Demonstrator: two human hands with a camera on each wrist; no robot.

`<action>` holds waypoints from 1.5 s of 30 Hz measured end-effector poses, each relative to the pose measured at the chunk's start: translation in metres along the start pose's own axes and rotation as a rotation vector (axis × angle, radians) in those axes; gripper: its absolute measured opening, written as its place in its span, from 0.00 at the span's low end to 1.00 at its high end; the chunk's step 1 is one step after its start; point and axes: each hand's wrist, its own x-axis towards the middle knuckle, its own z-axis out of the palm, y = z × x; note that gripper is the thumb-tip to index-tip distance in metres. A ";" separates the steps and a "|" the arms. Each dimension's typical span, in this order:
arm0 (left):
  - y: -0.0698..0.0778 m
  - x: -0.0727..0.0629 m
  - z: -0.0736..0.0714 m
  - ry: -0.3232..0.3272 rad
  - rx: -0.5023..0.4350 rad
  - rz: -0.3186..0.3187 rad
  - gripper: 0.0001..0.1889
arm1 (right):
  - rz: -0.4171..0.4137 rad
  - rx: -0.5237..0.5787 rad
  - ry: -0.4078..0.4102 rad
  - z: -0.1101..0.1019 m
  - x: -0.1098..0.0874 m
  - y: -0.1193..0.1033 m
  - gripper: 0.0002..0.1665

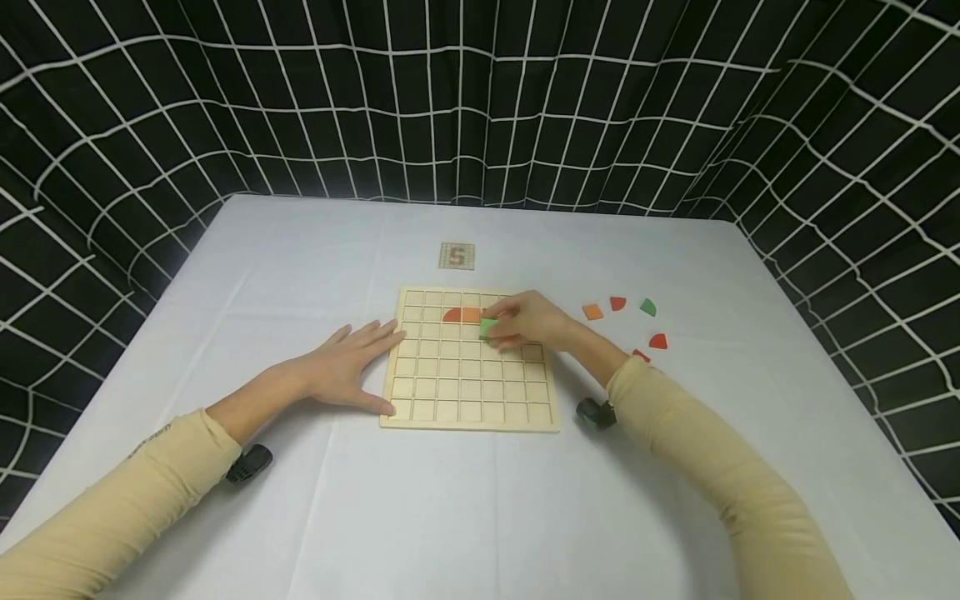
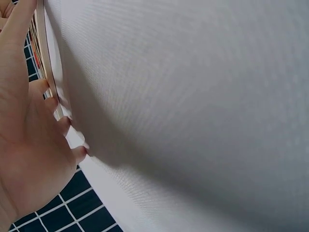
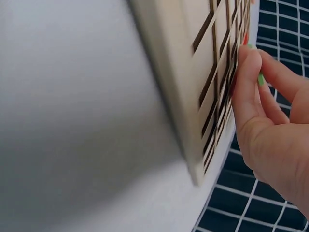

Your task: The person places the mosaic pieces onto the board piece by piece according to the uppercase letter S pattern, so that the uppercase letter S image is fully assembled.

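A wooden grid board [image 1: 448, 389] lies on the white table. In its upper rows sit a red rounded piece [image 1: 452, 316] and, beside it, an orange square piece [image 1: 471, 314]. My right hand [image 1: 528, 319] is over the board's upper right and pinches a green tile [image 1: 487, 328] between thumb and fingers. Another bit of red shows by its fingertips, mostly hidden. In the right wrist view, only slivers of the green tile [image 3: 260, 79] show between the fingers. My left hand [image 1: 347, 367] lies with spread fingers, its fingertips and thumb on the board's left edge.
Behind the board lies a small square card [image 1: 457, 256] with a grid and a figure. Right of the board are an orange square [image 1: 592, 312], red quarter-circles [image 1: 617, 303], a green quarter-circle [image 1: 648, 307] and a red piece [image 1: 641, 355] partly behind the sleeve. Black netted curtains surround the table.
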 end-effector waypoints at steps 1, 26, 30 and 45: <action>0.000 0.000 0.000 -0.001 -0.002 0.000 0.61 | 0.005 0.002 0.003 0.002 0.001 -0.001 0.23; -0.001 0.001 0.000 -0.006 -0.010 -0.002 0.60 | 0.083 0.000 0.051 0.039 0.015 -0.023 0.17; -0.001 0.000 0.000 -0.007 -0.011 -0.003 0.60 | 0.074 0.009 0.067 0.041 0.017 -0.024 0.15; 0.001 0.000 -0.002 -0.003 -0.025 -0.001 0.60 | 0.061 -0.019 0.116 0.046 0.018 -0.025 0.12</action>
